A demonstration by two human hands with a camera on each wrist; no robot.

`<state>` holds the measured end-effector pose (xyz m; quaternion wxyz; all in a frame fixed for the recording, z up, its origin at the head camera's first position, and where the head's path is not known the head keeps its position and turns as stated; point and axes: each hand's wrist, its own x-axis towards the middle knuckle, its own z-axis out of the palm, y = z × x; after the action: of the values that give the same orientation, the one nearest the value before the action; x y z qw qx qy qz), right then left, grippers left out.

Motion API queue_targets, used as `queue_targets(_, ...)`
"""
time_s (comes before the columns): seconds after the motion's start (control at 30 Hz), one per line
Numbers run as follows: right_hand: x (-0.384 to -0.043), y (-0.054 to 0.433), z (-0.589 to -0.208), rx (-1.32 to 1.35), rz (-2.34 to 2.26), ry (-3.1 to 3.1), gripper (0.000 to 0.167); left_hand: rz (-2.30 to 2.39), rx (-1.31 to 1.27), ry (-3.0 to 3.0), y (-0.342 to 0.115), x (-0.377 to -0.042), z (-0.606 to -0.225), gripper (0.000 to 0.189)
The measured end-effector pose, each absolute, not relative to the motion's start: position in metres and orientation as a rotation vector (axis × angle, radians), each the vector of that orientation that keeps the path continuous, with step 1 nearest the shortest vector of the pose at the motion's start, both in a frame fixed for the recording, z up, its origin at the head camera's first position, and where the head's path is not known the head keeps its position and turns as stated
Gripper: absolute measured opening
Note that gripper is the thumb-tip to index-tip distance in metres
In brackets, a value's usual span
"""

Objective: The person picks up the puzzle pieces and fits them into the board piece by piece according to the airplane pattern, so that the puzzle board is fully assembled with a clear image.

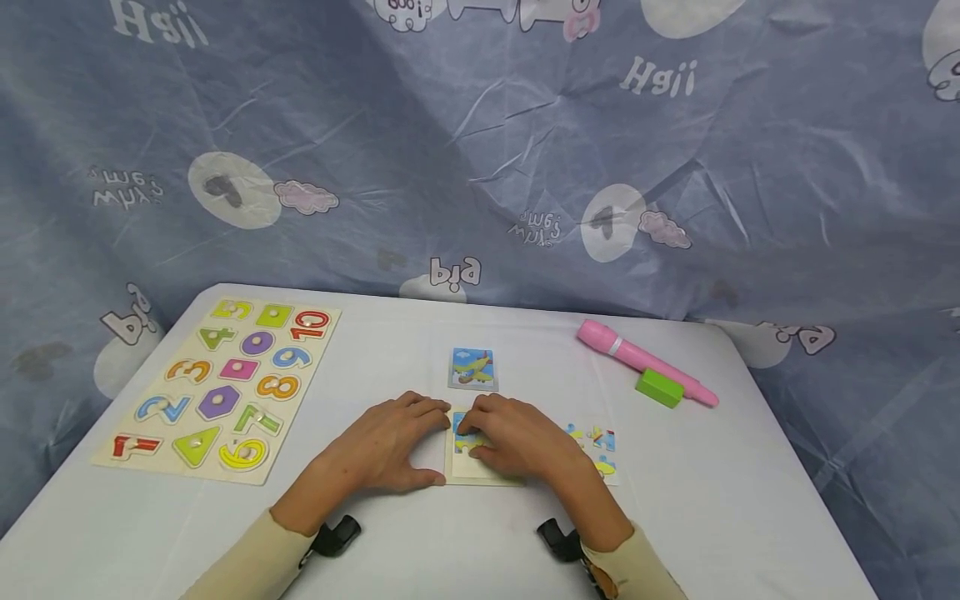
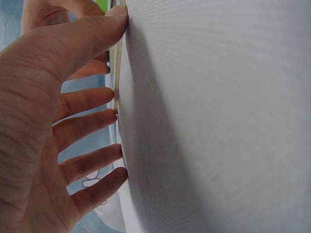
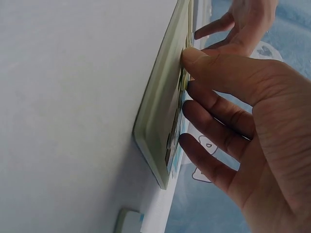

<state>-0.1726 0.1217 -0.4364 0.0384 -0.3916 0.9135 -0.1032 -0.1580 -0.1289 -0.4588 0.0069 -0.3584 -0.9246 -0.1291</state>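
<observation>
A small pale puzzle board (image 1: 480, 481) with a raised rim lies flat in front of me. Blue and yellow puzzle pieces (image 1: 462, 442) sit in its upper left part. My left hand (image 1: 393, 442) rests along the board's left side, fingers spread, with the thumb at the lower left corner. Over the board, my right hand (image 1: 521, 437) touches the pieces with its fingertips and thumb; its fingers are gently bent in the right wrist view. The hand hides part of the board. Several loose pieces (image 1: 602, 438) lie to the right. Behind the board is a picture card (image 1: 474, 368) of a yellow airplane.
A number and shape board (image 1: 225, 375) lies at the left of the white table (image 1: 390, 550). At the right back are a pink pen-shaped stick (image 1: 637, 357) and a green block (image 1: 660, 388). A patterned blue-grey cloth (image 1: 420, 150) hangs behind the table.
</observation>
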Motion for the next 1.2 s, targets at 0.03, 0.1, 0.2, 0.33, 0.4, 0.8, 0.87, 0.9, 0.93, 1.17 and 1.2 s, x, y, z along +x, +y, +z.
queue_targets(0.03, -0.172, 0.121, -0.437, -1.206, -0.316, 2.801, 0.025, -0.404, -1.121, -2.890, -0.129, -0.158, -0.459, 0.065)
queue_targets(0.1, -0.172, 0.121, -0.437, -1.219, -0.313, 2.799, 0.025, -0.408, -1.122, -2.885, -0.129, -0.158, -0.459, 0.065)
queue_targets(0.2, -0.172, 0.120, -0.437, -1.230, -0.311, 2.795, 0.025, -0.413, -1.122, -2.883, -0.129, -0.158, -0.460, 0.065)
queue_targets(0.33, -0.171, 0.120, -0.437, -1.216, -0.301, 2.787, 0.024, -0.415, -1.125, -2.885, -0.129, -0.158, -0.460, 0.065)
queue_targets(0.4, -0.171, 0.121, -0.438, -1.205, -0.300, 2.786, 0.023, -0.424, -1.126, -2.885, -0.128, -0.158, -0.459, 0.065)
queue_targets(0.8, -0.171, 0.123, -0.437, -1.210, -0.305, 2.795, 0.023, -0.437, -1.119, -2.885, -0.128, -0.158, -0.460, 0.064)
queue_targets(0.87, -0.171, 0.124, -0.437, -1.194, -0.309, 2.803, 0.024, -0.434, -1.118, -2.885, -0.128, -0.158, -0.460, 0.065)
queue_targets(0.9, -0.171, 0.125, -0.437, -1.187, -0.313, 2.806, 0.024, -0.434, -1.117, -2.887, -0.128, -0.158, -0.460, 0.065)
queue_targets(0.93, -0.171, 0.126, -0.437, -1.183, -0.320, 2.808, 0.023, -0.434, -1.115, -2.890, -0.128, -0.158, -0.460, 0.065)
queue_targets(1.17, -0.170, 0.135, -0.436, -1.161, -0.345, 2.824, 0.024, -0.432, -1.101, -2.904, -0.129, -0.158, -0.460, 0.066)
queue_targets(1.2, -0.170, 0.136, -0.436, -1.155, -0.345, 2.828, 0.025, -0.431, -1.100, -2.904, -0.129, -0.158, -0.460, 0.066)
